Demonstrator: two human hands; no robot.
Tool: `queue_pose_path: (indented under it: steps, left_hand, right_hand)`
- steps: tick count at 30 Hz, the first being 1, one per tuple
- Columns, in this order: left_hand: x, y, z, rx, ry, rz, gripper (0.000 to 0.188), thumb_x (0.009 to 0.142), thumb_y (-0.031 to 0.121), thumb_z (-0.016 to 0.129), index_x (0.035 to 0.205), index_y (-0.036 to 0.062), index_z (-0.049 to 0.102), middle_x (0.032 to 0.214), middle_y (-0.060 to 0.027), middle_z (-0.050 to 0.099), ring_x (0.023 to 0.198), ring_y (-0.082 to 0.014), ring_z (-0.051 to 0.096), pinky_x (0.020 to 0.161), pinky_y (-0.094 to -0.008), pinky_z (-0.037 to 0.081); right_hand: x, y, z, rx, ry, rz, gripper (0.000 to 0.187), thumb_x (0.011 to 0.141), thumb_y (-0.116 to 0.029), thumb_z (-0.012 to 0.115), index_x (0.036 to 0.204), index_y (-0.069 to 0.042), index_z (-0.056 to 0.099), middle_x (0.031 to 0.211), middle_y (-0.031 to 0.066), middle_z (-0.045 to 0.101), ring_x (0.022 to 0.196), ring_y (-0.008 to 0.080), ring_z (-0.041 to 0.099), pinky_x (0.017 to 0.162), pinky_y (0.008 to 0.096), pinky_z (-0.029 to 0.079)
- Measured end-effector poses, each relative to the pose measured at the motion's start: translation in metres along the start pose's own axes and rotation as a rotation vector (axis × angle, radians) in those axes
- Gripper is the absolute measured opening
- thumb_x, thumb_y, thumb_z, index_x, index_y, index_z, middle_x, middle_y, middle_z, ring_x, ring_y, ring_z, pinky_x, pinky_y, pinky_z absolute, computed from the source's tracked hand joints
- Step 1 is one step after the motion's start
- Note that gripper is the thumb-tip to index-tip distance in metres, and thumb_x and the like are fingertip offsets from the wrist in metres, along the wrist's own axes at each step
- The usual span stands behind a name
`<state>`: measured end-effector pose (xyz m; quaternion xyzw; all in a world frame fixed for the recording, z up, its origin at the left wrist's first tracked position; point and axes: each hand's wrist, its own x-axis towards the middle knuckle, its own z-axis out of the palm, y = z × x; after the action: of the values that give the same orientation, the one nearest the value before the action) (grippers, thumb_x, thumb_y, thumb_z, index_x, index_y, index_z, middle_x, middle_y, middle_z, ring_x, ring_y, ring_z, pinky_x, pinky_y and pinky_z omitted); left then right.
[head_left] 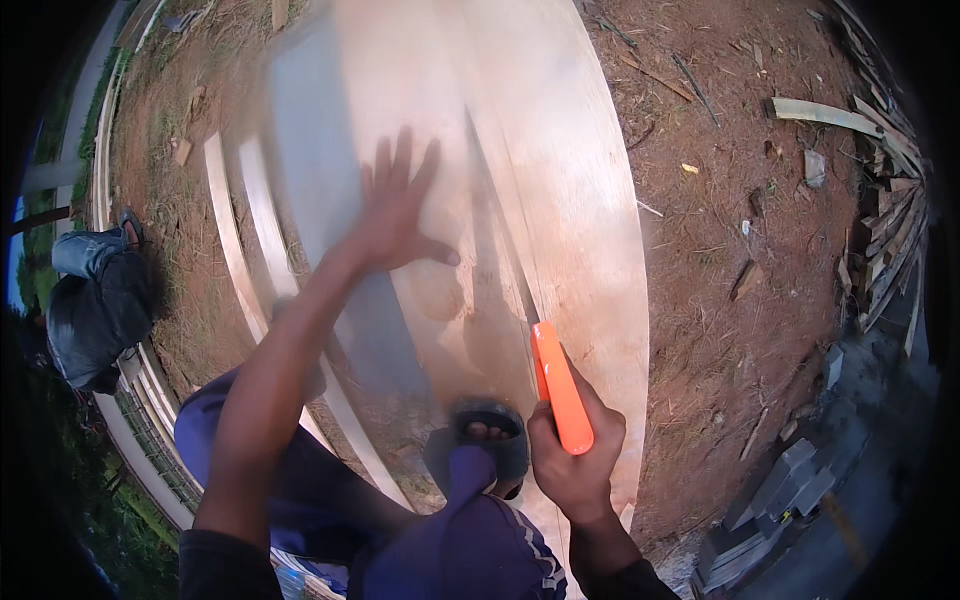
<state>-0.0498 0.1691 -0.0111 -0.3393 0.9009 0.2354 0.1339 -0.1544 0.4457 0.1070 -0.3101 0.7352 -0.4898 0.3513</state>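
Note:
A large pale plywood sheet (590, 190) stretches away before me. My left hand (398, 215) lies flat on it, fingers spread, holding nothing. In my right hand (578, 450) is a handsaw (566, 395) with an orange handle, my fingers wrapped round the grip. Its thin blade points away from me across the sheet, seen nearly edge-on, along a dark line in the wood. My sandalled foot (488, 428) is at the near part of the sheet, left of the saw handle.
Long wooden strips (262, 215) lie on the ground to the left. Farther left is another person (100, 310) in dark clothes, bent low. Scrap wood (895, 220) is heaped at the far right over reddish soil (720, 300). Grey blocks (775, 500) are stacked at the lower right.

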Motion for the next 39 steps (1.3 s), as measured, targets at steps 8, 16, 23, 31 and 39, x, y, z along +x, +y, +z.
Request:
queue_pose_path:
  steps: [8, 16, 23, 31, 39]
  left_hand:
    - [-0.004, 0.001, -0.006, 0.020, -0.036, -0.023, 0.147, 0.056, 0.061, 0.091, 0.164, 0.0119, 0.005, 0.167, -0.0280, -0.010, 0.152, -0.0504, -0.014, 0.120, -0.0663, -0.002]
    - [0.000, 0.001, -0.002, 0.015, -0.038, -0.023, 0.152, 0.052, 0.060, 0.093, 0.164, 0.0111, 0.003, 0.166, -0.0285, -0.012, 0.153, -0.0472, -0.016, 0.121, -0.0623, -0.005]
    - [-0.002, 0.006, -0.003, 0.030, -0.065, -0.030, 0.150, 0.054, 0.061, 0.091, 0.164, 0.0113, 0.002, 0.166, -0.0287, -0.011, 0.153, -0.0477, -0.015, 0.121, -0.0634, -0.004]
    - [-0.004, -0.004, 0.003, 0.008, -0.025, -0.019, 0.151, 0.053, 0.059, 0.093, 0.164, 0.0115, 0.002, 0.166, -0.0283, -0.011, 0.153, -0.0465, -0.015, 0.121, -0.0633, -0.004]
    - [-0.005, 0.001, -0.004, 0.007, -0.042, -0.035, 0.149, 0.053, 0.057, 0.093, 0.164, 0.0123, 0.003, 0.167, -0.0278, -0.011, 0.154, -0.0464, -0.015, 0.121, -0.0633, -0.003]
  right_hand:
    - [0.101, -0.001, 0.051, -0.053, 0.037, 0.106, 0.052, 0.087, -0.003, 0.063, 0.137, 0.007, 0.056, 0.080, 0.0251, 0.069, 0.067, 0.0312, 0.071, 0.063, 0.0378, 0.053]
    - [-0.001, 0.012, 0.006, 0.090, 0.010, 0.107, 0.055, 0.082, 0.005, 0.057, 0.137, 0.011, 0.055, 0.111, 0.0222, 0.074, 0.092, 0.0282, 0.076, 0.085, 0.0325, 0.059]
    - [0.120, 0.002, 0.052, -0.023, 0.045, 0.121, 0.050, 0.085, -0.010, 0.062, 0.133, 0.004, 0.059, 0.078, 0.0267, 0.067, 0.066, 0.0348, 0.069, 0.065, 0.0409, 0.053]
    - [-0.014, -0.013, -0.003, 0.059, -0.026, 0.167, 0.057, 0.080, 0.010, 0.056, 0.137, 0.012, 0.054, 0.111, 0.0228, 0.074, 0.093, 0.0219, 0.076, 0.081, 0.0308, 0.059]
    - [0.098, 0.003, 0.047, -0.015, 0.025, 0.163, 0.052, 0.085, -0.003, 0.062, 0.136, 0.004, 0.058, 0.076, 0.0215, 0.067, 0.064, 0.0244, 0.067, 0.062, 0.0355, 0.052]
